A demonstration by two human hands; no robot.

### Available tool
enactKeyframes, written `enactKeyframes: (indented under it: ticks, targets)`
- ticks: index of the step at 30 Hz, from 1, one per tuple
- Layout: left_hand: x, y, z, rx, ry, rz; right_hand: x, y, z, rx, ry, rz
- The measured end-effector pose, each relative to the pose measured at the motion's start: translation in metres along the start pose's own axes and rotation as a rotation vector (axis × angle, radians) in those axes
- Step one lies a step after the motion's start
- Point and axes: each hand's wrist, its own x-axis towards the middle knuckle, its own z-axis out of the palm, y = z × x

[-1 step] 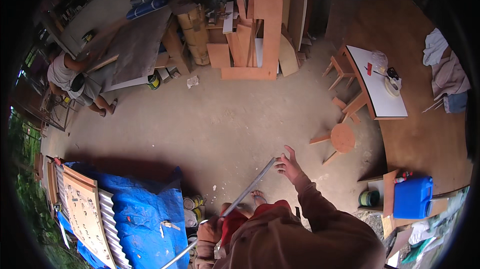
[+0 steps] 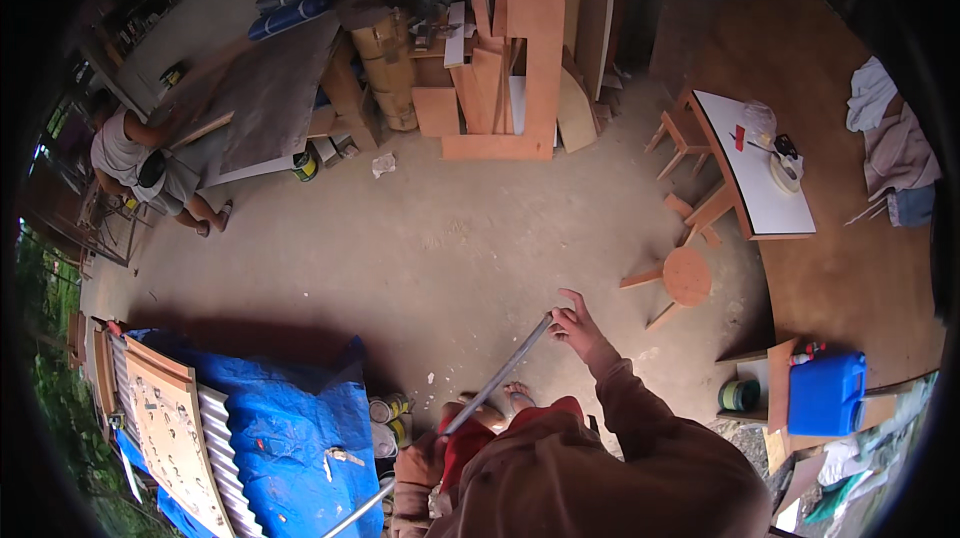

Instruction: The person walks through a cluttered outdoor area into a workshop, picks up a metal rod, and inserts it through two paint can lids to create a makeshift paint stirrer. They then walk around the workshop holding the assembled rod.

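A long, thin grey metal pipe (image 2: pixel 498 375) slants from the lower left edge up to the middle of the head view. My left hand (image 2: pixel 426 455) is wrapped round it low down, close to my red shorts; part of that hand is in shadow. At the pipe's upper end is my right hand (image 2: pixel 577 328), its fingertips curled about the tip and the index finger raised. Below the pipe, one of my feet in a sandal (image 2: pixel 519 393) shows on the concrete floor.
A blue tarp (image 2: pixel 290 438), corrugated sheet and board (image 2: pixel 172 418) lie at left, beside stacked cans (image 2: pixel 388 413). A round wooden stool (image 2: pixel 687 276) and a white-topped table (image 2: pixel 750 163) stand right, near a blue jerrycan (image 2: pixel 826 393). Wood panels (image 2: pixel 535 58) lean at the back. A person (image 2: pixel 130 153) works far left.
My right hand's raised index finger has bent slightly toward the pipe's end, and the hand has shifted a little left. The person at the far left has moved slightly.
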Motion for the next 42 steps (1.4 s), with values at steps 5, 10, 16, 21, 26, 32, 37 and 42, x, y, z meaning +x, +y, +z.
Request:
enactKeyframes:
  ticks: [5, 10, 16, 21, 26, 32, 37, 42]
  targets:
    - [0.123, -0.046, -0.051, -0.092, 0.035, 0.04, 0.139, -0.009, 0.082, -0.357, -0.132, -0.146]
    - [0.254, -0.13, -0.111, -0.047, 0.084, 0.026, 0.251, -0.002, 0.224, -0.163, 0.069, -0.164]
    - [0.392, -0.224, -0.262, -0.006, 0.326, 0.137, 0.369, -0.047, 0.398, -0.249, -0.063, -0.157]
    - [0.475, -0.301, -0.376, -0.003, 0.326, -0.028, 0.442, -0.097, 0.542, -0.321, -0.266, -0.252]
    - [0.55, -0.391, -0.462, -0.101, 0.5, -0.001, 0.531, -0.117, 0.705, -0.188, -0.445, -0.233]
    - [0.632, -0.509, -0.592, 0.024, 0.654, -0.069, 0.657, -0.097, 0.927, -0.204, -0.575, -0.214]
    - [0.681, -0.626, -0.706, 0.22, 0.672, -0.274, 0.747, -0.049, 1.114, -0.097, -0.598, -0.023]
    - [0.692, -0.756, -0.784, 0.35, 0.702, -0.363, 0.804, -0.017, 1.277, -0.143, -0.605, 0.118]
